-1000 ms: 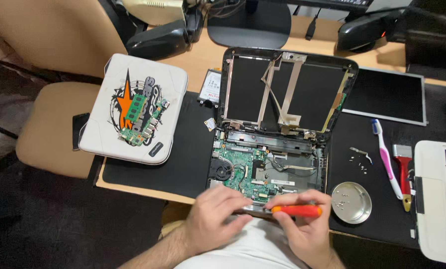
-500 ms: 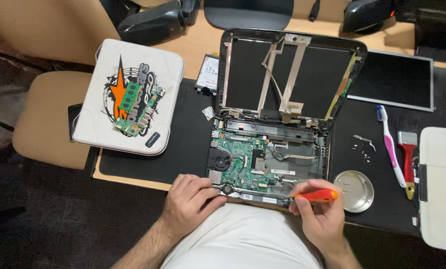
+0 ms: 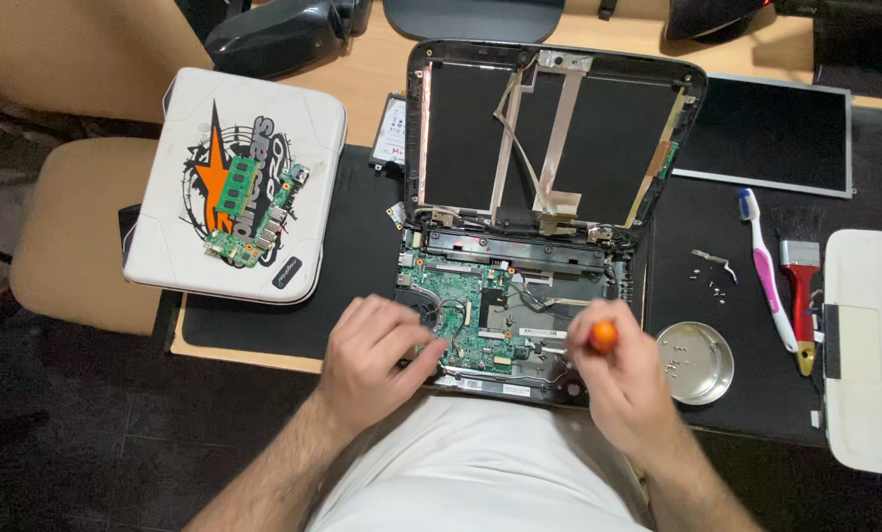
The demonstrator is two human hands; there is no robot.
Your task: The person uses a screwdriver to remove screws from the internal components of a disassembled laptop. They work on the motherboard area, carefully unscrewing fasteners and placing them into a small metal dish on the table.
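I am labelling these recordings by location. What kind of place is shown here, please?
Probably an electronics repair bench. An opened laptop lies with its green circuit board bare, a metal dish holds screws, and the right hand grips an orange-handled screwdriver.

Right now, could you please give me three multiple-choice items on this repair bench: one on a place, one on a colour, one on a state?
1. Where does the round metal dish sit?
A. right of the opened laptop
B. on the white laptop lid
C. on the chair

2. What colour is the handle of the screwdriver in the right hand?
A. blue
B. orange
C. green

3. What state is the laptop's screen frame in?
A. closed flat
B. panel fitted and lit
C. open, panel removed

Answers: 1 A, the dish lies on the black mat beside its right edge. 2 B, an orange end shows above the fist. 3 C, bare cables cross the empty frame.
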